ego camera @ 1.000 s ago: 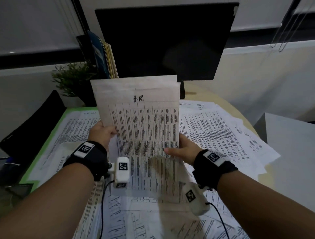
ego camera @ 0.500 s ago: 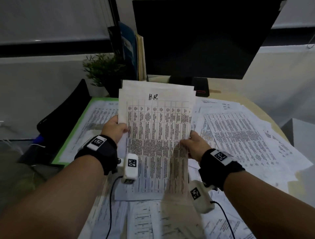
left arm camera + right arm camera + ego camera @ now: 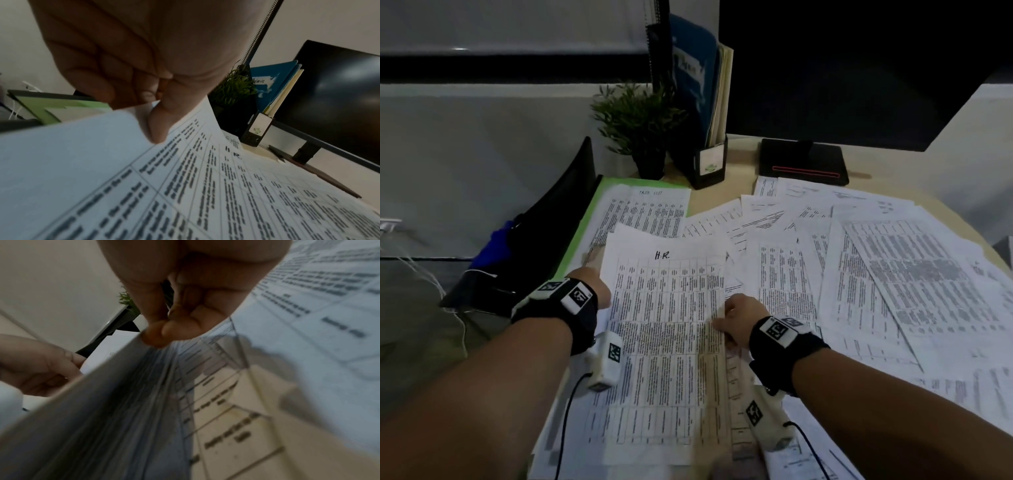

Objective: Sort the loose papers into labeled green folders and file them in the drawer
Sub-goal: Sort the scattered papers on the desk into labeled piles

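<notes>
A stack of printed sheets headed "H.R." is held low over the desk, tilted almost flat. My left hand pinches its left edge, thumb on top, fingers curled beneath. My right hand pinches the right edge between thumb and fingers. An open green folder lies at the desk's left with a "Task list" sheet on it. Loose papers cover the right of the desk.
At the back stand a small potted plant, a black file holder with blue and cream folders and a dark monitor on its base. A black tray sits beyond the desk's left edge.
Both hands have lowered the H.R. stack from upright to nearly flat over the desk, shifting it left toward the green folder. The head view has swung left.
</notes>
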### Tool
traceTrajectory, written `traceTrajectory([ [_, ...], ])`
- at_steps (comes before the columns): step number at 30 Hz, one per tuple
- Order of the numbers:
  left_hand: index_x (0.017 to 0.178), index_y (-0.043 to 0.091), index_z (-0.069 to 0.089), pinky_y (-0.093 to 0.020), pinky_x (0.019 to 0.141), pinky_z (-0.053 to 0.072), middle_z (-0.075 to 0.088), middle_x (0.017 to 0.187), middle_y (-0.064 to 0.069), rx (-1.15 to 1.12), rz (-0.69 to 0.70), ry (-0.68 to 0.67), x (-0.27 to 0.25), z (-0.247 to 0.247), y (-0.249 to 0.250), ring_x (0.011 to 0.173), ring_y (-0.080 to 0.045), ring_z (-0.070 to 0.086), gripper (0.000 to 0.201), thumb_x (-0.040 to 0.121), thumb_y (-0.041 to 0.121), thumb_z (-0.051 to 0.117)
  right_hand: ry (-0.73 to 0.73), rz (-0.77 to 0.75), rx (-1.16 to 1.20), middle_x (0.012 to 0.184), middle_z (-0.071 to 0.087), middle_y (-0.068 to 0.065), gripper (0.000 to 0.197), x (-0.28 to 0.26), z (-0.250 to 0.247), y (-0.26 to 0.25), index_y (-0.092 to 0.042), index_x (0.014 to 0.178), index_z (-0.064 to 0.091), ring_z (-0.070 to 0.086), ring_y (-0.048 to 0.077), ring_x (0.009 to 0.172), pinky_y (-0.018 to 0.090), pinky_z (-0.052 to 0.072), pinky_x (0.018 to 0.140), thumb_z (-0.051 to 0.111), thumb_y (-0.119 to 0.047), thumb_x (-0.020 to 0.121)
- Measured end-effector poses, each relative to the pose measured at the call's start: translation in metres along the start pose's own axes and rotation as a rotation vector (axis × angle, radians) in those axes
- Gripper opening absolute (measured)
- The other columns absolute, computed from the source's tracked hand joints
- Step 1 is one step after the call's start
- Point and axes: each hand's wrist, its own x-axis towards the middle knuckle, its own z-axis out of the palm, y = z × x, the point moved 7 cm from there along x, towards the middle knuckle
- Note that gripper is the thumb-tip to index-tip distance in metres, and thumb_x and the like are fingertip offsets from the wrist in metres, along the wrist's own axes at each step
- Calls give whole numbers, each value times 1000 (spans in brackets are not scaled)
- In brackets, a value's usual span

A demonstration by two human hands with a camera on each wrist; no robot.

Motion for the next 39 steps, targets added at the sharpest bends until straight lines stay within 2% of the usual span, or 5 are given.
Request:
traceTrajectory([
  [6, 126, 11, 55, -29, 91, 49, 55, 109, -4, 109, -26, -10, 20, 14, -18, 110, -25, 59, 47, 81, 20, 64, -19, 13, -6, 93, 69, 13, 25, 6, 22, -12, -20, 75, 46, 67, 29, 87, 44, 56, 81, 67, -30, 85],
  [13, 122, 7, 44, -46, 99, 44, 43, 129, -15, -130, -158, 127, 2, 5, -9, 119, -36, 48, 60, 72, 27, 71, 41, 91, 118, 77, 73, 12, 17, -9, 5, 10, -15, 82, 51, 70, 30, 71, 39, 59, 66, 59, -28, 89],
  [20, 131, 5, 48, -30, 86, 49, 55, 126, -14, -346, 219, 14, -47, 2, 115, 108, -31, 58, 57, 84, 32, 65, 373, 152, -184, 79, 53, -6, 14, -36, -108, 95, -19, 97, 53, 52, 9, 67, 20, 37, 54, 57, -32, 91],
  [27, 137, 16, 46, -34, 100, 45, 49, 138, -4, -410, 528, -159, -118, 42, 228, 119, -22, 52, 54, 89, 34, 63, 247, 445, -385, 145, 40, 7, 68, -66, -164, 215, -19, 144, 34, 43, 29, 129, 36, 41, 101, 60, -47, 88],
  [39, 147, 10, 22, -43, 112, 25, 18, 154, -10, 24, 622, 77, -163, 75, 322, 140, -29, 22, 84, 84, 47, 62, 169, 212, -285, 110, 61, -3, 33, -95, -155, 219, -21, 113, 64, 58, 16, 103, 25, 45, 83, 56, -44, 90],
])
